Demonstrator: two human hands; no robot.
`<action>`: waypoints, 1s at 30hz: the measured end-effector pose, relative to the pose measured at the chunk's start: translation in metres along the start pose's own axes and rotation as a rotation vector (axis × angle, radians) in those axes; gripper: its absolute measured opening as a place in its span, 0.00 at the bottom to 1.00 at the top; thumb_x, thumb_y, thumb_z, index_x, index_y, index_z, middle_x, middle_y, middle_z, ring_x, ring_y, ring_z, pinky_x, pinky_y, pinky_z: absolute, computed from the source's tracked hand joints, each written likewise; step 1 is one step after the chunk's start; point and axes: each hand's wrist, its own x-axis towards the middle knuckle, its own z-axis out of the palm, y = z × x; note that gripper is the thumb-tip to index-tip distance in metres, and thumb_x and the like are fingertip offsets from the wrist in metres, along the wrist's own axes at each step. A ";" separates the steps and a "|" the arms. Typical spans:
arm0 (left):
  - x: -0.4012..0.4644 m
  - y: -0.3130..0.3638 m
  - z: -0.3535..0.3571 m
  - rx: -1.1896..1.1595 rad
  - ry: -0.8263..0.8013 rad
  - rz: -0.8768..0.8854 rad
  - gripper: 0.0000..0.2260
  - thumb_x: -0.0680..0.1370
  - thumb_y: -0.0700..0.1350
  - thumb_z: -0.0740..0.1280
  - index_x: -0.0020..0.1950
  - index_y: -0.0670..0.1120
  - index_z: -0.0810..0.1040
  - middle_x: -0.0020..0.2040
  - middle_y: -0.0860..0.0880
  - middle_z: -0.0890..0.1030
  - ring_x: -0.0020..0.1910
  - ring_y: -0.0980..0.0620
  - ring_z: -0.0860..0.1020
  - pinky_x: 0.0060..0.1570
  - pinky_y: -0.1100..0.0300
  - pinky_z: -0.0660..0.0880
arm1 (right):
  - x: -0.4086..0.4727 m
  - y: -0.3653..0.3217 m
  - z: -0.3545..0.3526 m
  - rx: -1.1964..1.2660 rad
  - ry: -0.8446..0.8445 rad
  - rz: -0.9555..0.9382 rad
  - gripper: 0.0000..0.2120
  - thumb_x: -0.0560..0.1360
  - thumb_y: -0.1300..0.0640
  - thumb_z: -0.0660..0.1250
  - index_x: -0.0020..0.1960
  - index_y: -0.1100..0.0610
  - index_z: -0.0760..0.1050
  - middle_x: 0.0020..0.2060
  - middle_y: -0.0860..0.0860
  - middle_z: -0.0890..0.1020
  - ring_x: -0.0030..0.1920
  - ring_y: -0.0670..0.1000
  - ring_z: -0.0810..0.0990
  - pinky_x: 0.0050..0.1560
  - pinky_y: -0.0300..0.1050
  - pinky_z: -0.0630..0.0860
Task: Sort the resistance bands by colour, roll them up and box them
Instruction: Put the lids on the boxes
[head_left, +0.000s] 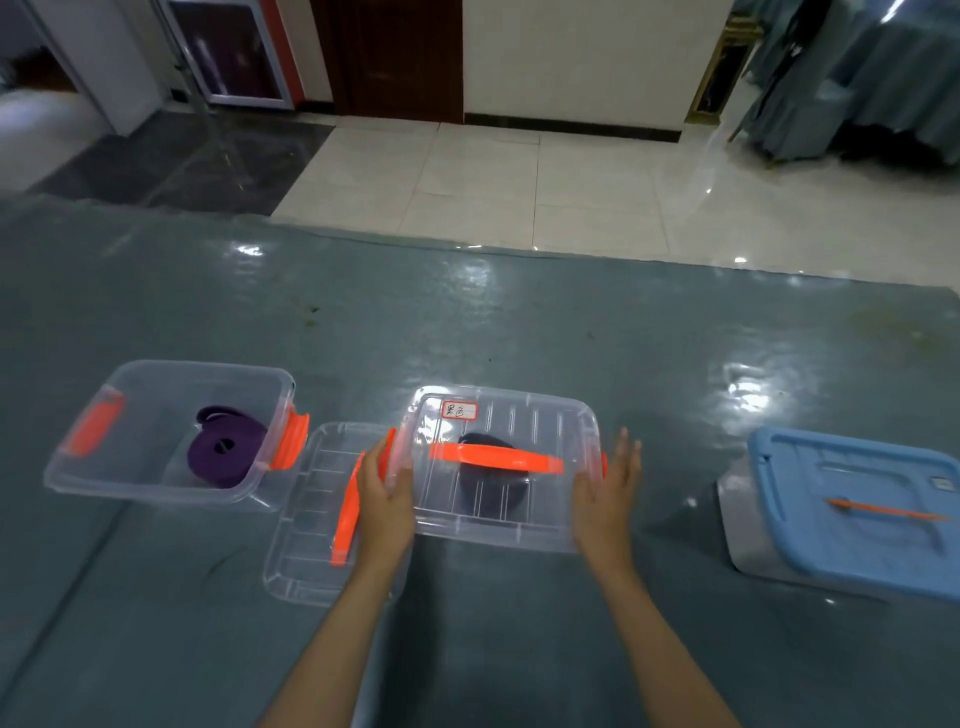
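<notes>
1. Grey-green glossy table (519, 322), tiled floor beyond.
2. Centre: lidded clear box (506, 467), dark rolled band (493, 480) inside. It looks packed!
3. Left hand (387, 499) and right hand (605, 493) flank its ends, fingers straight, gripping nothing.
4. Far left, the open box (171, 431) holds a rolled purple band (226, 452); its loose lid (311, 514) waits alongside, so that one wants closing.
5. Blue-lidded box (852, 509) sits shut at right.

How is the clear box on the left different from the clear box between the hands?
The left box is open, its purple band roll exposed; the middle box has its lid on over a dark roll. Only the middle box's lid bears a handwritten label. Both are clear plastic with orange fittings.
</notes>
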 end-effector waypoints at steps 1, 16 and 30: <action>-0.001 0.000 0.001 -0.066 0.019 -0.059 0.22 0.84 0.45 0.65 0.78 0.52 0.67 0.75 0.46 0.72 0.73 0.44 0.72 0.74 0.40 0.69 | -0.001 -0.003 -0.001 0.140 -0.018 0.174 0.35 0.83 0.55 0.64 0.84 0.54 0.49 0.84 0.54 0.52 0.83 0.54 0.52 0.79 0.49 0.53; -0.021 0.023 0.004 0.114 0.229 0.202 0.15 0.81 0.35 0.69 0.67 0.44 0.83 0.66 0.48 0.83 0.66 0.50 0.81 0.69 0.53 0.75 | -0.015 -0.008 -0.003 -0.059 0.171 -0.072 0.21 0.84 0.52 0.64 0.75 0.42 0.72 0.55 0.58 0.86 0.54 0.60 0.84 0.53 0.51 0.80; -0.102 0.021 -0.080 0.896 -0.077 0.484 0.10 0.78 0.44 0.63 0.56 0.45 0.81 0.53 0.44 0.84 0.52 0.38 0.81 0.47 0.46 0.79 | -0.106 -0.004 -0.058 -0.516 -0.090 -0.556 0.12 0.73 0.62 0.71 0.56 0.53 0.81 0.52 0.50 0.83 0.52 0.57 0.82 0.47 0.54 0.80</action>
